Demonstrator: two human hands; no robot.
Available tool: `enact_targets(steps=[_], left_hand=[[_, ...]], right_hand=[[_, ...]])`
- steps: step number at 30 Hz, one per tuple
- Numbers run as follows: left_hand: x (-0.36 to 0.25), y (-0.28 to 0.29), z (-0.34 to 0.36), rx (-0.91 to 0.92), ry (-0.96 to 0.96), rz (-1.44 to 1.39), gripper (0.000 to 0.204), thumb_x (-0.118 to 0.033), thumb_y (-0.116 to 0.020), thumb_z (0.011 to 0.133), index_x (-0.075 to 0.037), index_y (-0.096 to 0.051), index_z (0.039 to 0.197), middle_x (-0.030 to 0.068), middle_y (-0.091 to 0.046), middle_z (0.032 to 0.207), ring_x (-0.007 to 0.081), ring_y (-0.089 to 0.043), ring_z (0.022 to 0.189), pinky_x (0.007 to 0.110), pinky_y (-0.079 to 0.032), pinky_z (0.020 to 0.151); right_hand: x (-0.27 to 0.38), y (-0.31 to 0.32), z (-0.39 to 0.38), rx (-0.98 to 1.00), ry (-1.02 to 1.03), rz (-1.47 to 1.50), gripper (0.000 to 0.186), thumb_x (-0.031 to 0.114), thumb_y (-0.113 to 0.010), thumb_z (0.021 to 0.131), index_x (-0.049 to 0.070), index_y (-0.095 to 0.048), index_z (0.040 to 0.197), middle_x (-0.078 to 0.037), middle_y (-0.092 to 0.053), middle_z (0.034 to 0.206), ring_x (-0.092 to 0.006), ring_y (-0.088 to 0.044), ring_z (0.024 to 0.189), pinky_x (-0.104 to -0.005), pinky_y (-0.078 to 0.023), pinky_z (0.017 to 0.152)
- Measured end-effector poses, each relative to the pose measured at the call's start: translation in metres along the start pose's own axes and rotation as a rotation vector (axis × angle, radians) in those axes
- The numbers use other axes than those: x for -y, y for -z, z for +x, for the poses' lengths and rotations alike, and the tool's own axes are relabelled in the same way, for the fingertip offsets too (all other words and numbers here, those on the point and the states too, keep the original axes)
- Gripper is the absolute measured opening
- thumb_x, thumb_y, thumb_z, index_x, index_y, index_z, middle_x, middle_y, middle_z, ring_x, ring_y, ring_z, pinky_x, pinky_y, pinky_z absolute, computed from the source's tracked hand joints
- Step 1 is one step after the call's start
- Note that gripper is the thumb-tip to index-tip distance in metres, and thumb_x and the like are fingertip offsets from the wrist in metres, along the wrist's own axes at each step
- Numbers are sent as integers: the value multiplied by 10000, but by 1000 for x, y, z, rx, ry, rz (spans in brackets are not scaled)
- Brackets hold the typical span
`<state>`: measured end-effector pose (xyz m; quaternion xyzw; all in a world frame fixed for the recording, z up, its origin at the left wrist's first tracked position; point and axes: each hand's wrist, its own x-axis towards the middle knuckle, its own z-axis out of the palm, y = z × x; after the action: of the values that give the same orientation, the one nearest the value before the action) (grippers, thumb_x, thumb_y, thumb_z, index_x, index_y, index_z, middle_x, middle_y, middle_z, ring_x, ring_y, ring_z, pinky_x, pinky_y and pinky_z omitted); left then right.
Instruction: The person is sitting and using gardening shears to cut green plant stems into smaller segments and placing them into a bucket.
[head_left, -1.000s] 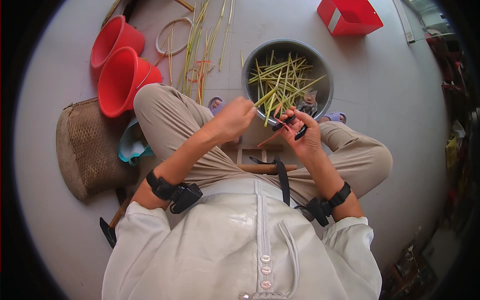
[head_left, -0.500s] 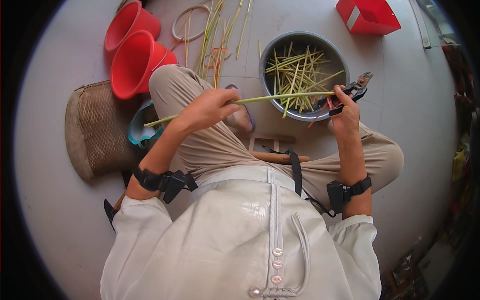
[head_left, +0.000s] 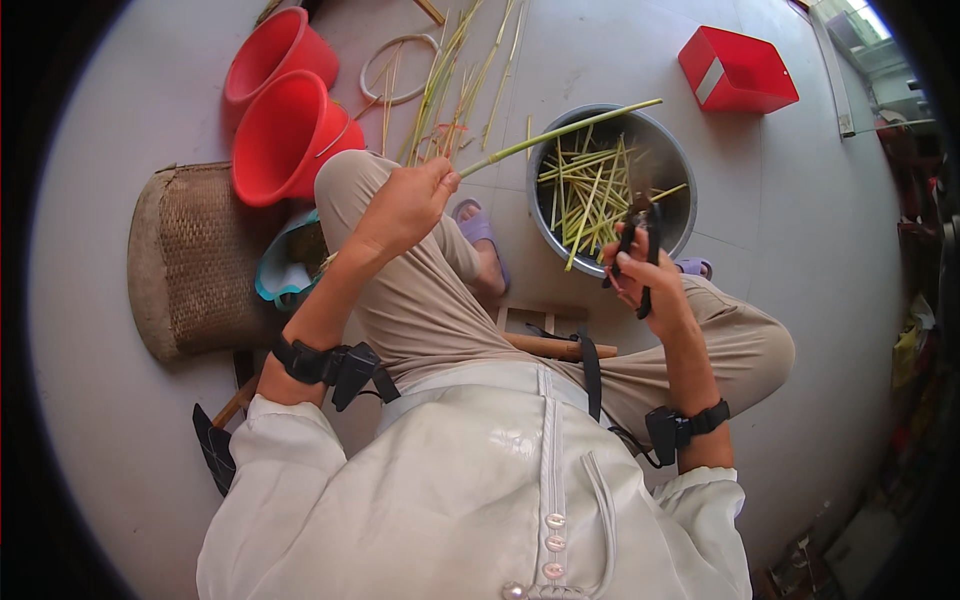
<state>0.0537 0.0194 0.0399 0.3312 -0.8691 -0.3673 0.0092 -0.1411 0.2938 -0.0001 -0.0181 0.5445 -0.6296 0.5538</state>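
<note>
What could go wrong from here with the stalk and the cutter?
The stalk is held only by the left hand, so its far end, over the basin, might swing.

The cutter in the right hand has a bare metal end; straying fingers could get nipped.

One stem reaches the basin's near rim and might slip out.

A long, slim green stalk (head_left: 545, 137) slants up to the right, its tip reaching across the grey basin's (head_left: 676, 212) far side. Black-handled shears (head_left: 654, 236) point forward, blades blurred, near the basin's right; inside, short yellow-green pieces (head_left: 590, 195) lie crisscrossed.
</note>
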Motion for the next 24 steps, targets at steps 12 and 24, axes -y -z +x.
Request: enact_targets(steps=[12,24], left_hand=[[-11,-58,5,18,-85,-38,248,-216,-583,957,25,-633,923,145,-689,749,236,-653,646,369,-478,608],[-27,-73,-1,-78,-141,182,205,-264,-607,921,-67,-605,866,160,-610,693,376,-603,672,456,-455,590]], right_hand=[[-28,-28,3,235,-274,-283,356,175,-669,856,27,-557,1160,-19,-558,832,-95,-516,662,-249,-364,540],[-28,-27,4,249,-229,-281,341,142,-650,826,13,-563,1129,-15,-544,769,-92,-507,622,-249,-359,518]])
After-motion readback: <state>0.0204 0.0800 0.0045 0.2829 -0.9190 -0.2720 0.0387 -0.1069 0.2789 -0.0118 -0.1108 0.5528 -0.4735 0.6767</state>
